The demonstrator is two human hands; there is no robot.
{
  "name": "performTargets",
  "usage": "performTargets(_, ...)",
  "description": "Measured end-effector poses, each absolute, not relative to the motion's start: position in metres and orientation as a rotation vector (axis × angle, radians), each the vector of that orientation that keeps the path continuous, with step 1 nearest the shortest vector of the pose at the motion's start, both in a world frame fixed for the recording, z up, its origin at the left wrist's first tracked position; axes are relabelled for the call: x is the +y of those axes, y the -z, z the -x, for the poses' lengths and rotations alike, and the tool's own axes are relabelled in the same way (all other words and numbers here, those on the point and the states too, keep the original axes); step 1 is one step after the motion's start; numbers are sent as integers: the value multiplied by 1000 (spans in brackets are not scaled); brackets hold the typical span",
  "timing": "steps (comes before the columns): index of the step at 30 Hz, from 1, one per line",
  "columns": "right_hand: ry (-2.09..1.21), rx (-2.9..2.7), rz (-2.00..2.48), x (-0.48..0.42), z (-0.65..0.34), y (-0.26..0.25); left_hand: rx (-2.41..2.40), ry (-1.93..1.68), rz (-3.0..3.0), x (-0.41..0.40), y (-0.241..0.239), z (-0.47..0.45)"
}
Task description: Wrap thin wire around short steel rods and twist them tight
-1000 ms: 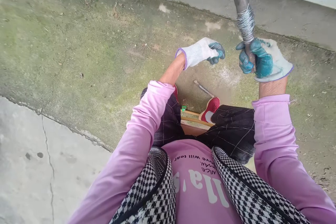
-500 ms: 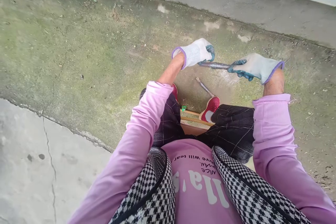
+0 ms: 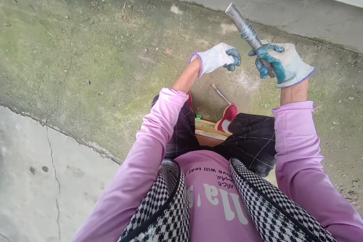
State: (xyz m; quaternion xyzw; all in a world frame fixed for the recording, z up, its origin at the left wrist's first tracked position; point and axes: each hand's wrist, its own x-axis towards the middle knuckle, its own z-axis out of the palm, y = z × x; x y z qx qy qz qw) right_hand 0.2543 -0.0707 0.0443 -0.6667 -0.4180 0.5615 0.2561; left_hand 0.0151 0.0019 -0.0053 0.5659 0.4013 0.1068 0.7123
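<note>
Head-camera view looks down on a wide concrete floor [image 3: 85, 56], stained green with moss and cracked at the lower left, with a raised concrete kerb [image 3: 283, 7] running across the top. Below sit the person's pink sleeves, checked vest and dark trousers, and a red shoe [image 3: 228, 115] rests beside a wooden stool frame [image 3: 210, 128]. On the right, the right hand [image 3: 279, 64], in a white glove with a teal palm, is wrapped tight round the lower end of a grey metal pipe [image 3: 241, 20]; the pipe tilts up and to the left, and a coil of thin wire [image 3: 251, 36] is wound round it just above the fingers. Near it but apart, the gloved left hand [image 3: 219, 56] is curled into a loose fist; whether it pinches anything cannot be told. Smallest, a short metal rod [image 3: 221, 94] lies on the floor between the hands and the shoe.
</note>
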Motion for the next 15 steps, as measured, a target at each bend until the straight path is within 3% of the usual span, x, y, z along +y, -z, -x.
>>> performTargets(7, -1795, -1236, 1603, -73, -261, -38, 969, -255, -1459, 12, 22, -15)
performTargets(11, -1995, -1369, 1696, -72, -272, -40, 929, -188, -1476, 15, 15, -7)
performTargets(15, -1965, -1524, 1898, -75, -276, -41, 954, -164, -1471, 12, 9, 3)
